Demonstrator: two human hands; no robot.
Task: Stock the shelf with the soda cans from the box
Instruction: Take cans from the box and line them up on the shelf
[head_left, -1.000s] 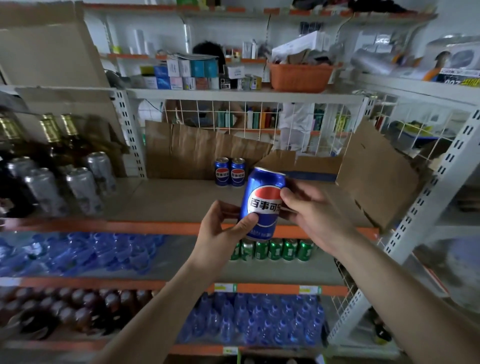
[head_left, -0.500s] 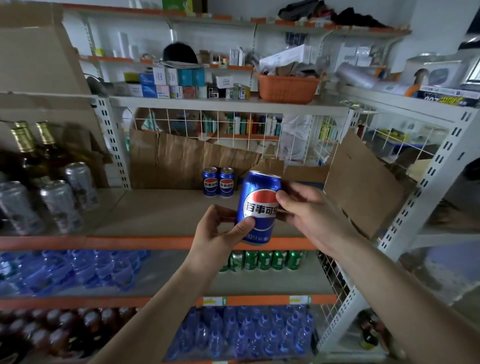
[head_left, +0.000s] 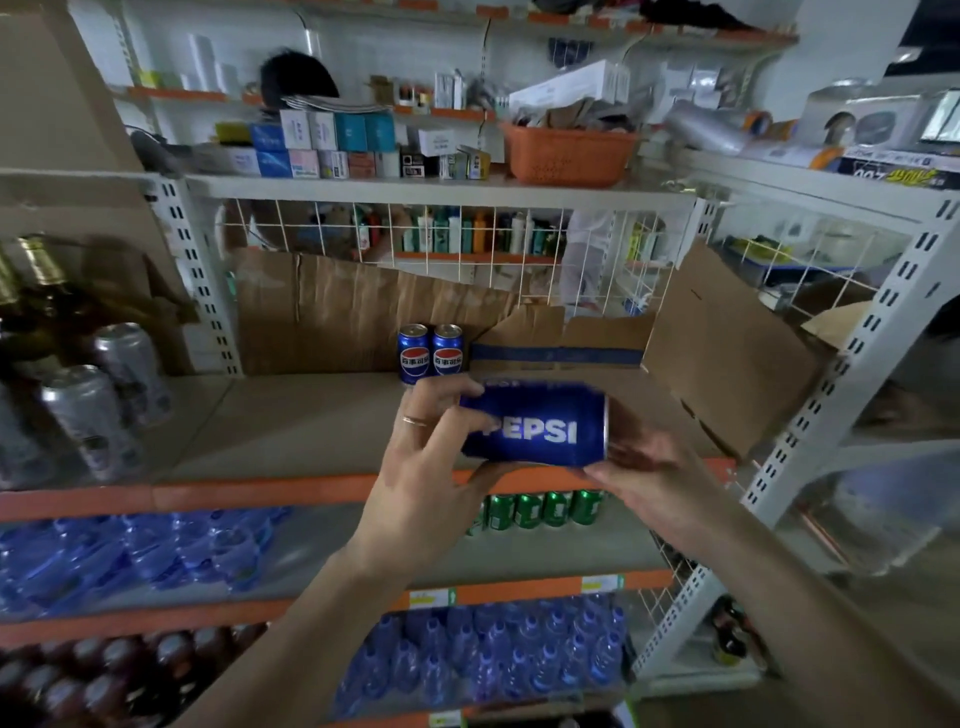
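Note:
A blue Pepsi can (head_left: 540, 428) lies on its side in the air in front of the middle shelf (head_left: 291, 426), held between both hands. My left hand (head_left: 421, 467) grips its left end, fingers curled over the top. My right hand (head_left: 644, 473) holds its right end from below. Two more blue Pepsi cans (head_left: 430, 354) stand upright side by side at the back of the shelf. An open cardboard box (head_left: 566, 353) with a blue stripe sits on the shelf behind the held can.
Silver cans (head_left: 98, 410) and dark bottles stand at the shelf's left. A loose cardboard flap (head_left: 727, 353) leans at the right. Green cans (head_left: 540, 509) line the shelf below, beside wrapped blue water bottles (head_left: 130, 551). White uprights (head_left: 852, 364) frame the bay.
The can has turned from upright to lying sideways between my hands, now showing the PEPSI lettering. My left fingers have shifted over its top.

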